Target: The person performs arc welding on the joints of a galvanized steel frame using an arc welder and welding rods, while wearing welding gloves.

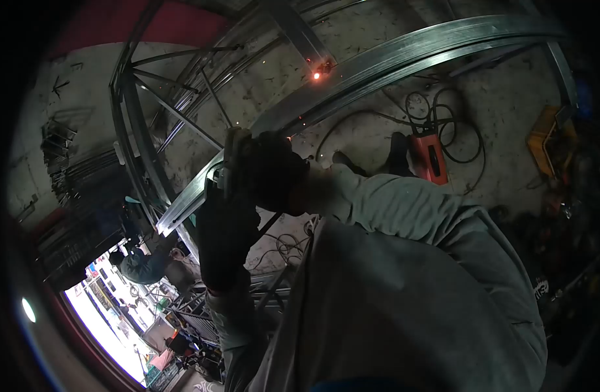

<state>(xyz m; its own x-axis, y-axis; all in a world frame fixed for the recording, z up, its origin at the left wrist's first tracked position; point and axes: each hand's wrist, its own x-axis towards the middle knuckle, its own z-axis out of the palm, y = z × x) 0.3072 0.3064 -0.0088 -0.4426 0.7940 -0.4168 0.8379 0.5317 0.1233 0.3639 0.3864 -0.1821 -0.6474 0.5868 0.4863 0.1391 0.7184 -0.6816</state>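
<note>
Both hands wear dark gloves and meet at a long grey metal beam [378,68]. My right hand [274,171] looks closed beside a pale, worn block-shaped piece [235,153] at the beam; what it grips is too dark to make out. Just below and left, my left hand [225,238] is near the beam's lower section [189,199], its fingers lost in shadow. An orange-red glowing spot [316,76] shows where a crosspiece [297,32] meets the beam, with small sparks around.
A red machine [430,157] with coiled cable lies on the stained floor, near dark shoes. Metal framework [133,117] rises at left. A yellow object [543,140] stands at right. Another person [140,264] is bent over at lower left, by a bright opening.
</note>
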